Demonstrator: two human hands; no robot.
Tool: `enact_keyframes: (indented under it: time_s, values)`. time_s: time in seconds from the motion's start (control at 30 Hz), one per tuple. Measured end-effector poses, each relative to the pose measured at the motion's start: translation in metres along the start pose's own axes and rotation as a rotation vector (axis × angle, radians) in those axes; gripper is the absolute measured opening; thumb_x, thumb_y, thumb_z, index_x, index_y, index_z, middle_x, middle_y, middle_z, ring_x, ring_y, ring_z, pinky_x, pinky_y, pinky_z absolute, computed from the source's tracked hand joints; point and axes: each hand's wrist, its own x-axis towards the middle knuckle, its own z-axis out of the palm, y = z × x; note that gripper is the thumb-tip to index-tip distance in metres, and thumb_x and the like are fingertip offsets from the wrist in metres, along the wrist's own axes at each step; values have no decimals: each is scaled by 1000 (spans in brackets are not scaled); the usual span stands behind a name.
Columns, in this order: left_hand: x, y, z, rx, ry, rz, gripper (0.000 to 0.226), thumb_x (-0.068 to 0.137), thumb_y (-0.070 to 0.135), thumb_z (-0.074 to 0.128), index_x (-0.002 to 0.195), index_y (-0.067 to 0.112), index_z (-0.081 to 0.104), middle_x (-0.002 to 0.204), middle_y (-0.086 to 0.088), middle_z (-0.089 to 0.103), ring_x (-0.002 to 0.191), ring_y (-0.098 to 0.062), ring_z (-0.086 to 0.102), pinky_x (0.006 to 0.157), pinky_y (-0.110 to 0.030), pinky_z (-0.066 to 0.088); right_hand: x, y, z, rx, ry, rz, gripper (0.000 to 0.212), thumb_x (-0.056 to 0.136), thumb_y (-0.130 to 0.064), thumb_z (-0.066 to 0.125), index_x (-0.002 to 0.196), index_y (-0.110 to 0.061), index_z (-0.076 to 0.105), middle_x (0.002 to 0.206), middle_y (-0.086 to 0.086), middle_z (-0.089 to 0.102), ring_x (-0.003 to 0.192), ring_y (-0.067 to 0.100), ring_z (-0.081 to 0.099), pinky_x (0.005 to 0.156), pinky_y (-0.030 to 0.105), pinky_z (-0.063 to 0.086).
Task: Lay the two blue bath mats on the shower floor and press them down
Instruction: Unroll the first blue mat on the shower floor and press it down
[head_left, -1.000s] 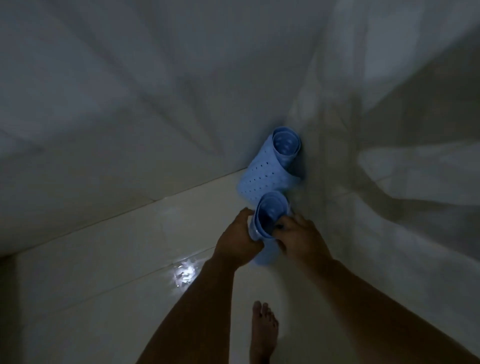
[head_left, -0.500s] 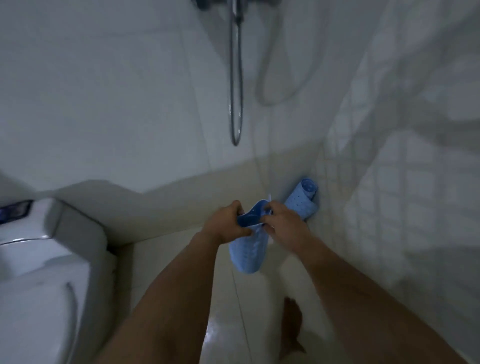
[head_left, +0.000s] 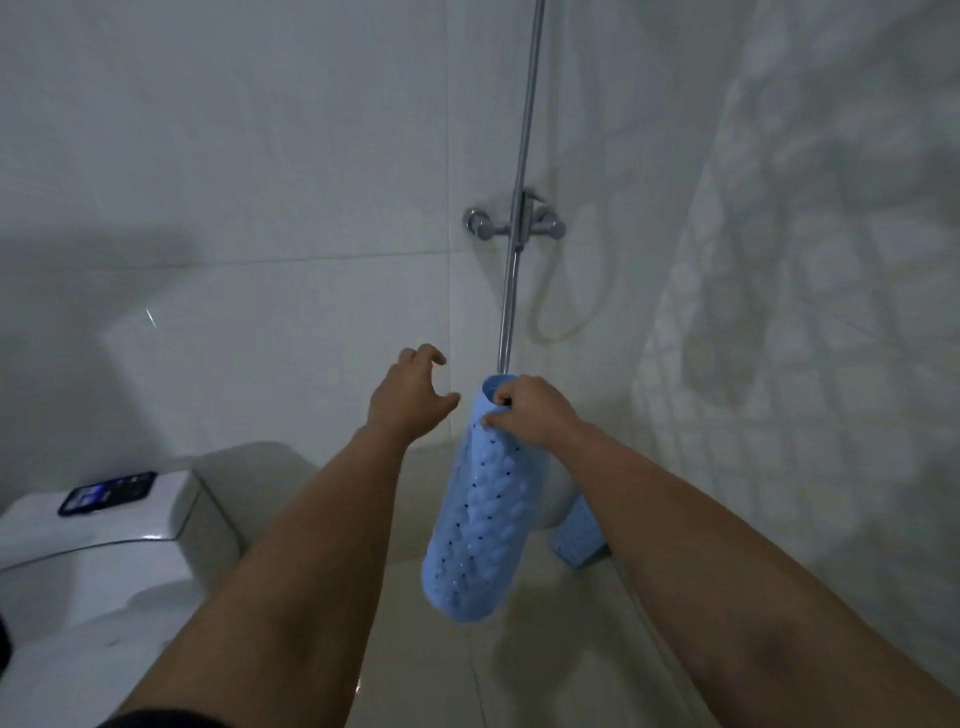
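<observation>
Mat (head_left: 475, 512) lifted off the floor, hanging curled from your right hand (head_left: 530, 410), which pinched its top edge; left hand (head_left: 408, 395) had let go, fingers spread. Second mat (head_left: 577, 535) waited, still rolled, in the corner.

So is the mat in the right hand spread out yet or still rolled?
Still rolled: the mat hangs as a tube from the right hand, open end up.

Both forearms (head_left: 291, 561) are bare from wrist to elbow, with no watch, ring or glove on either hand. A dark garment edge (head_left: 135, 719) shows at the bottom left.
</observation>
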Motion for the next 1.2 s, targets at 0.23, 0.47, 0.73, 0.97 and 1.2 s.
enact_keyframes:
  time_s: [0.23,0.47,0.73,0.97,1.2]
  values:
    - [-17,23,-9,-79,-448,-36,82,74,45,87,144,23,51,127,3,56,115,-20,62,100,-35,50,11,-24,-38,230,34,206,48,78,-25,84,48,-17,47,49,-6,41,51,11,41,57,27,38]
    - [-21,57,-1,-13,-391,33,78,85,49,78,147,15,46,143,-4,56,125,-24,56,102,-33,46,12,-46,-59,485,-127,289,24,91,-20,71,91,4,73,65,10,61,57,18,57,55,26,48]
    - [-10,41,-16,-1,-443,10,53,87,37,79,130,10,65,124,-15,68,112,-31,65,97,-43,53,6,-39,-66,362,-147,212,31,95,-21,61,76,2,69,58,14,55,52,23,47,50,28,42]
    - [-5,3,-34,-74,-312,-113,45,83,17,75,125,10,58,124,-11,65,103,-24,61,83,-34,51,8,-9,-64,126,-23,117,33,86,-30,71,61,-13,56,59,1,51,55,13,48,58,26,42]
    - [-8,-2,-42,-240,-243,-376,30,89,30,66,108,6,66,102,-13,68,88,-29,68,57,-34,57,-1,9,-53,-142,-244,-35,10,79,-20,82,86,-13,79,81,-3,69,76,10,61,72,24,45]
